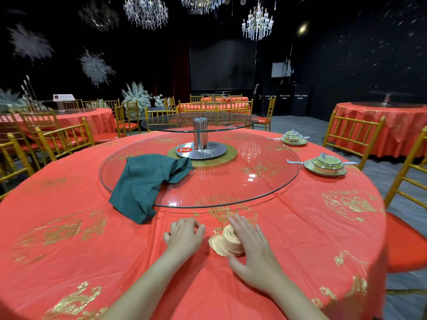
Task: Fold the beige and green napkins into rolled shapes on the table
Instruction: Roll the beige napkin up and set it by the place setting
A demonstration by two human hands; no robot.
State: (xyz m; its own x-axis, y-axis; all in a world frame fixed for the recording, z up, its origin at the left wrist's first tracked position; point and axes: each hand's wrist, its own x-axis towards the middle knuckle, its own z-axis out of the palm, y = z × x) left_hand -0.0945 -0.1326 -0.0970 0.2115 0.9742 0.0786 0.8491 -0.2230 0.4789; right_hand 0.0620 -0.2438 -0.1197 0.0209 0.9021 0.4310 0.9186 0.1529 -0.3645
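My right hand (251,250) rested, fingers straight, on the rolled beige napkin (227,240) just before the glass turntable (265,181), my left hand (184,236) slack and empty; light, soft cloth, it would probably unroll unless pinched mid-roll, as would the green napkin (145,183) draped over the turntable's edge.

The single wide-angle camera sat on the person's head, looking forward and down across the tabletop (69,239), near its front edge.

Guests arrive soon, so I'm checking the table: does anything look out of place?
The green napkin lies crumpled, half on the glass turntable, half hanging off its rim onto the red tablecloth. Nothing else stands out.
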